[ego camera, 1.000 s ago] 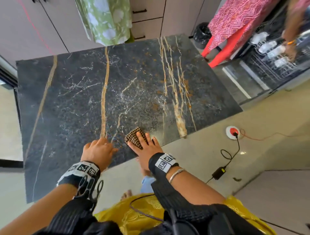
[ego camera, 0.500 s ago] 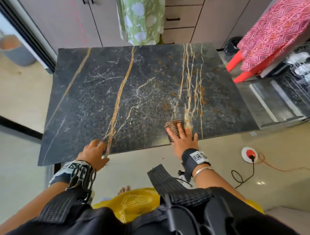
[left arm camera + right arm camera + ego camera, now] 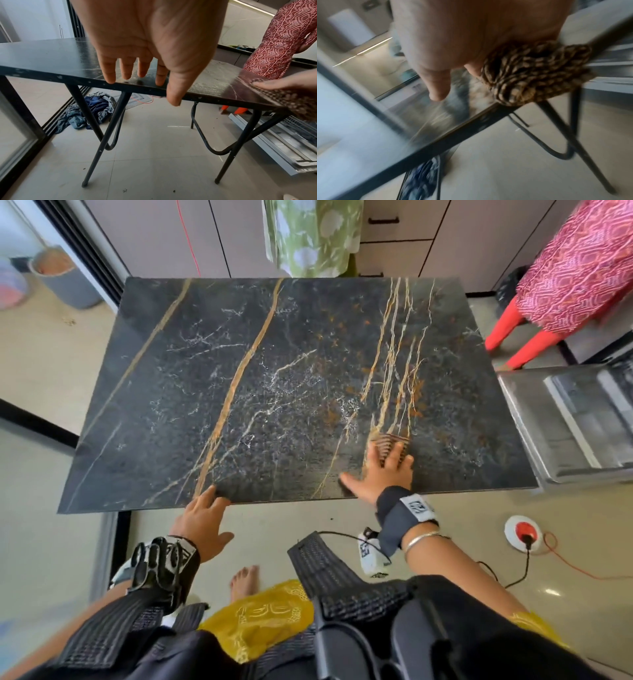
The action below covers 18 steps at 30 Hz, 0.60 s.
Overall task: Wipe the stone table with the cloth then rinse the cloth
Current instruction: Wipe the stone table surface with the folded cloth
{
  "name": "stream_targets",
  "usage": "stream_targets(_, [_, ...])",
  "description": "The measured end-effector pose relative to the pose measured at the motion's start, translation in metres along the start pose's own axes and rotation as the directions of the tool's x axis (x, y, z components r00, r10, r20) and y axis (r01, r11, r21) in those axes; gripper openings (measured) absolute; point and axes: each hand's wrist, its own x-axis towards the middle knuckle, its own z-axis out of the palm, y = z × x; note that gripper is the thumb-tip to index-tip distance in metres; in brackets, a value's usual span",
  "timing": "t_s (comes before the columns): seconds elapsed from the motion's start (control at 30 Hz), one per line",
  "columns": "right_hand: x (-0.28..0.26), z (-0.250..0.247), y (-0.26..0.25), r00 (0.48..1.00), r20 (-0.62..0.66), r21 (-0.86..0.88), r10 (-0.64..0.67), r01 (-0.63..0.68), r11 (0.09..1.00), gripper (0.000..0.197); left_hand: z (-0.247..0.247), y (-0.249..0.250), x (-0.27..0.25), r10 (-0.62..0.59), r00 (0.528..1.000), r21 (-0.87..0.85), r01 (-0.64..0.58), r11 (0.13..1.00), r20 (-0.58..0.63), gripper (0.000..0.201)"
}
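The stone table (image 3: pixel 191 412) is a black slab with gold and white veins on thin black legs (image 3: pixel 96 129). My right hand (image 3: pixel 383 470) lies flat with fingers spread, pressing a brown checked cloth (image 3: pixel 390 441) onto the table near its front right part. In the blurred right wrist view the cloth (image 3: pixel 537 75) bunches under my palm at the table's edge. My left hand (image 3: pixel 205 508) rests its straight fingertips (image 3: pixel 126 71) on the front edge and holds nothing. The left wrist view shows the cloth (image 3: pixel 291 100) off to the right.
An open dishwasher rack (image 3: pixel 575 426) stands just off the table's right side. A person in a pink dress (image 3: pixel 575 268) stands at the back right, and green fabric (image 3: pixel 311 234) hangs at the far edge. A floor socket with cable (image 3: pixel 522 534) lies near my right. Crumpled blue cloth (image 3: pixel 89 108) lies under the table.
My right hand has slid the cloth to the right along the table's front part and a little further in. The left hand has stayed at the front edge.
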Motion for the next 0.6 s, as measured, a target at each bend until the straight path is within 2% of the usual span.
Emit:
stream_targets(0.07, [-0.003, 0.005, -0.031, 0.984, 0.054, -0.083, -0.172, 0.176, 0.981, 0.105, 0.001, 0.006, -0.002, -0.010, 1.000, 0.003, 0.010, 1.000, 0.015, 0.067])
stream_targets(0.17, [-0.015, 0.027, -0.076, 0.902, 0.139, -0.155, -0.409, 0.428, 0.890, 0.106, 0.004, 0.019, -0.002, -0.014, 0.999, 0.016, 0.013, 1.000, 0.036, 0.069])
stream_targets(0.23, [-0.021, 0.038, -0.090, 0.850, 0.156, -0.216, -0.503, 0.526, 0.823, 0.100, 0.003, 0.027, 0.000, -0.018, 0.999, 0.018, 0.017, 1.000, 0.038, 0.068])
stream_targets(0.3, [-0.019, 0.039, -0.085, 0.822, 0.142, -0.244, -0.551, 0.568, 0.786, 0.087, 0.001, 0.032, 0.001, -0.020, 0.999, 0.028, 0.019, 0.999, 0.039, 0.067])
stream_targets(0.37, [-0.010, 0.034, -0.067, 0.815, 0.102, -0.245, -0.571, 0.577, 0.779, 0.070, -0.001, 0.037, 0.004, -0.030, 0.999, 0.038, 0.029, 0.999, 0.038, 0.068])
stream_targets(0.4, [-0.006, 0.030, -0.054, 0.828, 0.075, -0.232, -0.556, 0.557, 0.798, 0.066, -0.001, 0.038, 0.005, -0.042, 0.998, 0.036, 0.040, 0.999, 0.037, 0.068])
stream_targets(0.5, [0.007, 0.017, -0.013, 0.916, -0.024, -0.138, -0.400, 0.393, 0.909, 0.062, -0.001, 0.042, 0.007, -0.067, 0.997, 0.016, 0.067, 0.998, 0.027, 0.068])
stream_targets(0.6, [0.022, 0.003, 0.019, 0.965, -0.111, -0.092, -0.238, 0.229, 0.969, 0.063, 0.001, 0.046, 0.005, -0.096, 0.995, -0.015, 0.097, 0.995, 0.021, 0.070])
